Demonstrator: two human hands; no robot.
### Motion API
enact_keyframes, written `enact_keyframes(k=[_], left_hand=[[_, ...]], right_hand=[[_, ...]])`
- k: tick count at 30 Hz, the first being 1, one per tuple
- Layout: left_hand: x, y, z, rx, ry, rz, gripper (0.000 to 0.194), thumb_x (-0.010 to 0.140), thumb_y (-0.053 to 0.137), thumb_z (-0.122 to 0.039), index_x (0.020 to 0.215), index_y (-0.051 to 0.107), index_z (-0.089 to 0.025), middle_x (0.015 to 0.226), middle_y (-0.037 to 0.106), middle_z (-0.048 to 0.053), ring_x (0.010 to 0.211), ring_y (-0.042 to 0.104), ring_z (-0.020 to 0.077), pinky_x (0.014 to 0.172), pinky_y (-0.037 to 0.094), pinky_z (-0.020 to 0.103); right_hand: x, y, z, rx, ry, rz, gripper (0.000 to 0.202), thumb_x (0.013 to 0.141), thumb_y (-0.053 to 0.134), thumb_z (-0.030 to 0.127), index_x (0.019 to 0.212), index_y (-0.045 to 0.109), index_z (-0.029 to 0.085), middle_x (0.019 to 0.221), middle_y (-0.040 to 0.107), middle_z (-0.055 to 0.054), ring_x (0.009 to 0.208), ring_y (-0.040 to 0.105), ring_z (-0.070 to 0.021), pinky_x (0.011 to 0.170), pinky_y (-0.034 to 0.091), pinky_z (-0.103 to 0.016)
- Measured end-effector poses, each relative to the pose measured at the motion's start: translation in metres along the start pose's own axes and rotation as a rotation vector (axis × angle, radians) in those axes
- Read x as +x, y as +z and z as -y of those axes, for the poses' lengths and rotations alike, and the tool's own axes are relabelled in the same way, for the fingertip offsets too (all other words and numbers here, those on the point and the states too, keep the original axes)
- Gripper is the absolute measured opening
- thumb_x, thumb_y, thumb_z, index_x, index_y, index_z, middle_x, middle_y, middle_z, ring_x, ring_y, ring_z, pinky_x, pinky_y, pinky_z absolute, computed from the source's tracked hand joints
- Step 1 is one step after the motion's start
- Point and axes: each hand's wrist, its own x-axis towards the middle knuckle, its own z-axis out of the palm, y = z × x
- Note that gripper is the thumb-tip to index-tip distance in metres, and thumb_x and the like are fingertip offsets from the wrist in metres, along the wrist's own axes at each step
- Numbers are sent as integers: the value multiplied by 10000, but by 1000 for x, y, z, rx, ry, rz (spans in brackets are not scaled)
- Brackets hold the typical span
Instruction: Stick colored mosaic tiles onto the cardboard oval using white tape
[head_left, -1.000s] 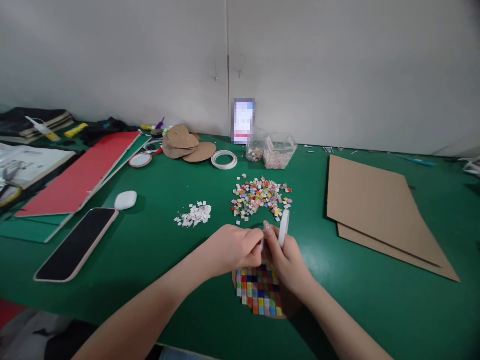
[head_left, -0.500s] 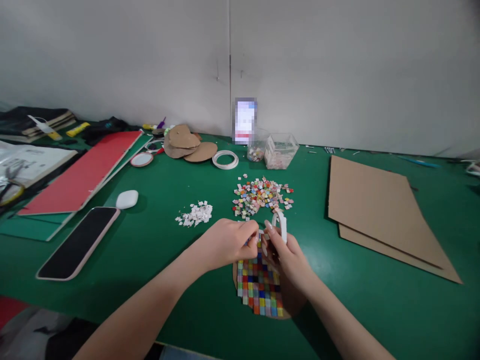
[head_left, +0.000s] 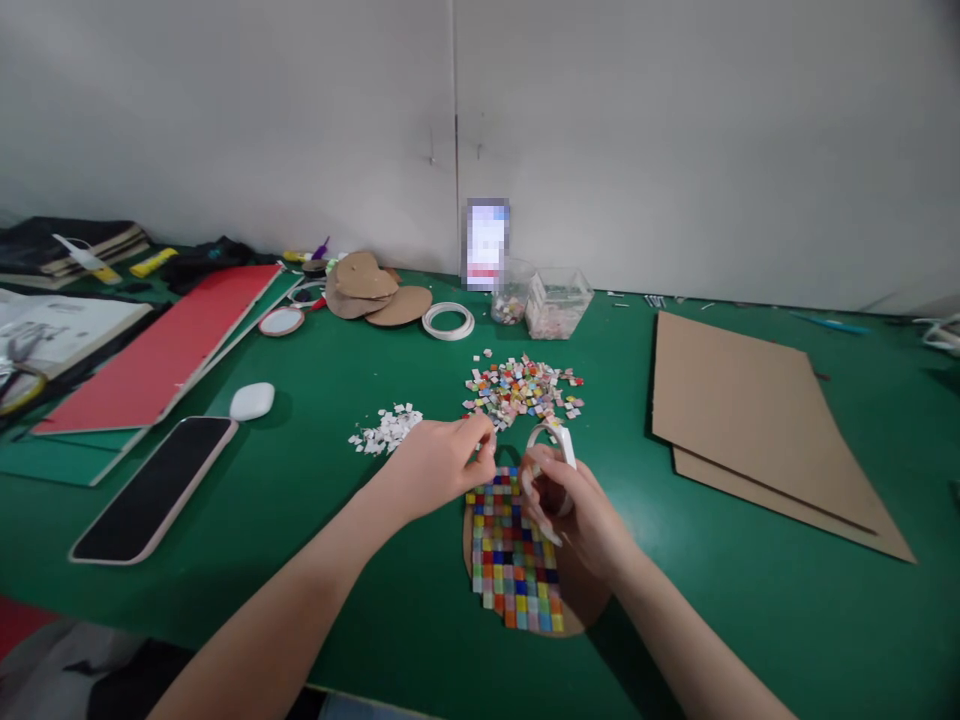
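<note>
A round piece of cardboard lies on the green table, partly covered with rows of coloured square mosaic tiles. My left hand is over its upper left edge, thumb and fingers pinched together; whatever is between the fingertips is hidden. In my right hand is a roll of white tape, held upright above the right part of the cardboard. Just beyond both hands is a pile of loose coloured tiles. White paper bits lie to the left of it.
A phone and white earbud case lie left. Behind stand a second tape roll, cardboard discs, a clear box and a lit phone against the wall. Cardboard sheets are at right, a red board at left.
My left hand has moved left and slightly up, apart from my right hand. My right hand has shifted a little, turning the tape roll so more of its ring shows. More upper tiles are visible.
</note>
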Motion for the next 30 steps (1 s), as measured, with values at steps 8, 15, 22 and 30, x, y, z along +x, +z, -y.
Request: enact_keyframes(k=[8, 15, 22, 30], left_hand=[[4, -14, 10, 85, -242, 143, 118, 806, 374, -193, 730, 462, -173, 507, 414, -55, 429, 403, 84, 443, 216, 198], [3, -21, 25, 134, -369, 181, 126, 823, 368, -220, 710, 415, -190, 527, 416, -39, 455, 405, 99, 452, 218, 218], [-5, -29, 44, 46, -491, 350, 204, 843, 343, -286, 673, 412, -197, 563, 493, -14, 469, 438, 115, 441, 220, 243], [-10, -37, 52, -30, -546, 347, 191, 840, 346, -331, 773, 475, -207, 593, 552, -10, 494, 477, 127, 440, 248, 240]], right_hand=[[1, -3, 1, -11, -26, 48, 249, 833, 461, 268, 601, 436, 182, 454, 378, 66, 352, 298, -57, 346, 195, -202], [2, -3, 1, -72, -19, 46, 290, 822, 493, 300, 576, 388, 191, 426, 337, 81, 332, 271, -51, 330, 187, -193], [1, -8, -3, 9, -59, 89, 260, 860, 479, 360, 688, 498, 167, 547, 440, 48, 358, 342, -41, 337, 195, -192], [0, -9, -2, 56, -68, 165, 255, 887, 456, 331, 713, 521, 156, 535, 455, 42, 356, 335, -33, 366, 217, -193]])
